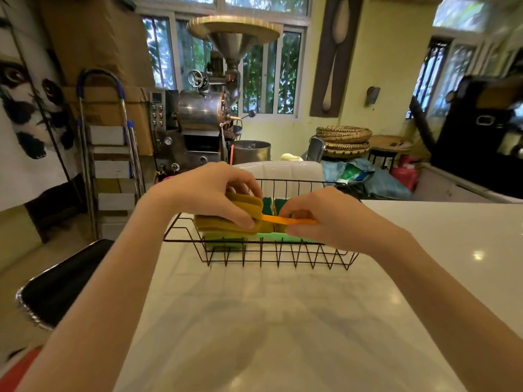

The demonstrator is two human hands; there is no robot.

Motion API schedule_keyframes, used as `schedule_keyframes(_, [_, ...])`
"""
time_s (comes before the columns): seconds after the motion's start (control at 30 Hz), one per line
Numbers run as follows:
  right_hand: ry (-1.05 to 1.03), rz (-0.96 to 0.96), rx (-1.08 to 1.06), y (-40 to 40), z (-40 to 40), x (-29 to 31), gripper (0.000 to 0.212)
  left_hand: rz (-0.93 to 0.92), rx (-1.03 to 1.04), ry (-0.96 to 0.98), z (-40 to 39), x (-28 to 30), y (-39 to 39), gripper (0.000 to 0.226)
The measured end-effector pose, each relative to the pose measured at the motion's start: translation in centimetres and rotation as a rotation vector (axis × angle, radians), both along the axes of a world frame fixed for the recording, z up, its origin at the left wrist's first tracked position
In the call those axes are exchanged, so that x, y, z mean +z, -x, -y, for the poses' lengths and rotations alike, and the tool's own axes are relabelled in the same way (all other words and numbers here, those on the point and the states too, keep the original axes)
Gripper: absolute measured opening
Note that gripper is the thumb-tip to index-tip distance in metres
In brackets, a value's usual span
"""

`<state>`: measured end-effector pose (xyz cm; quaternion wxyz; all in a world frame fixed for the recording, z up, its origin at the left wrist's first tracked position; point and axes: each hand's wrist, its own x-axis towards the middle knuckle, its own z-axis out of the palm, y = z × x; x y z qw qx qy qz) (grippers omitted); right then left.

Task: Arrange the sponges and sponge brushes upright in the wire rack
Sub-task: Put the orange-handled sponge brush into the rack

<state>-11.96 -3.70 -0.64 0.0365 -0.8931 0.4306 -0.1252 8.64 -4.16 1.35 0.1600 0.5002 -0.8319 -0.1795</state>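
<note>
A black wire rack [278,254] stands on the white counter in front of me. Over its left half, my left hand [209,190] grips the yellow sponge head [243,206] of a sponge brush from above. My right hand [325,219] pinches the orange handle [280,220] of the same brush, which lies roughly level across the rack. Under it lies another yellow sponge [218,226] and a green sponge brush [271,237] along the rack's front. Dark green sponges [267,206] stand at the back, partly hidden by my hands.
The white counter [268,321] stretches toward me. A white chair back [283,172] rises just behind the rack. A black foil-edged tray [59,287] sits off the counter's left edge. A metal roasting machine [203,114] and a stepladder [110,154] stand further back.
</note>
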Motion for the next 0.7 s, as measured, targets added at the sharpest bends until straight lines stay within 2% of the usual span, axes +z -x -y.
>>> schedule_keyframes(0.07, [0.008, 0.035, -0.012, 0.0, 0.7, 0.0, 0.023, -0.088, 0.0, 0.024, 0.3, 0.4, -0.1, 0.043])
schedule_keyframes(0.17, [-0.033, 0.158, -0.003, 0.5, 1.8, 0.2, 0.018, -0.322, 0.053, 0.083, 1.5, 0.8, -0.6, 0.049])
schedule_keyframes(0.23, [-0.112, 0.3, 0.006, 0.9, 2.4, 0.1, 0.01, -0.548, 0.191, 0.094, 3.2, 0.9, -0.4, 0.03])
schedule_keyframes(0.27, [-0.157, 0.385, 0.019, 1.0, 2.7, 0.0, 0.009, -0.716, 0.254, 0.026, 3.6, 1.1, -0.2, 0.027])
schedule_keyframes(0.3, [-0.208, 0.484, 0.037, 0.9, 2.8, -0.1, 0.01, -0.896, 0.247, -0.069, 3.7, 0.9, -0.2, 0.035])
schedule_keyframes(0.33, [-0.268, 0.598, 0.059, 0.9, 3.0, -0.2, 0.011, -1.062, 0.186, -0.166, 3.8, 0.4, -0.3, 0.047])
schedule_keyframes(0.4, [-0.398, 0.842, 0.099, 0.6, 3.3, -0.3, 0.011, -1.238, 0.039, -0.334, 3.7, -0.6, -0.4, 0.069])
schedule_keyframes(0.5, [-0.535, 1.155, 0.103, -0.1, 3.5, -0.5, 0.009, -1.232, -0.047, -0.545, 4.2, -2.2, 0.7, 0.082])
schedule_keyframes(0.6, [-0.629, 1.364, 0.105, -0.5, 3.6, -0.7, 0.012, -1.045, -0.007, -0.726, 5.1, -3.3, 2.4, 0.086])
schedule_keyframes(0.7, [-0.676, 1.537, 0.14, -0.6, 3.8, -1.1, 0.011, -0.917, -0.084, -0.852, 5.2, -4.0, 3.6, 0.091])
